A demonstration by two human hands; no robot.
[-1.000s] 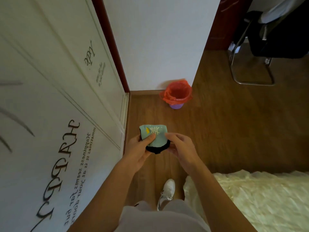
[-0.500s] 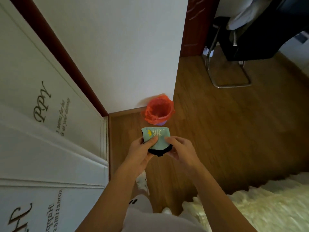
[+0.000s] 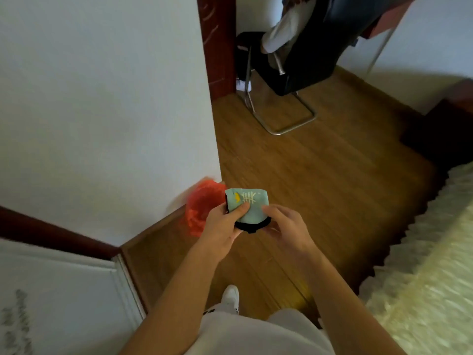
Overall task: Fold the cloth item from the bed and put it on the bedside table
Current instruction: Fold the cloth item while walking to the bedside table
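Note:
A small folded cloth (image 3: 252,204), pale teal with a yellow mark, a white fishbone print and a black lower edge, is held in front of me above the wooden floor. My left hand (image 3: 222,230) grips its left side with the thumb pressed on top. On its right side, my right hand (image 3: 286,226) has its fingers curled around the black edge. The bed (image 3: 422,290), covered with a cream fluffy spread, lies at the lower right. No bedside table can be made out for sure.
A bin lined with a red bag (image 3: 202,208) stands at the white wall's corner, just behind the cloth. A metal-framed chair (image 3: 289,80) draped with dark clothes stands farther back. A white wardrobe door (image 3: 58,298) is at lower left. Dark furniture (image 3: 445,124) sits at right.
My view has swung to the right: the wardrobe has slid to the lower left, the chair and floor have come nearer the centre. Both hands keep the same hold on the cloth.

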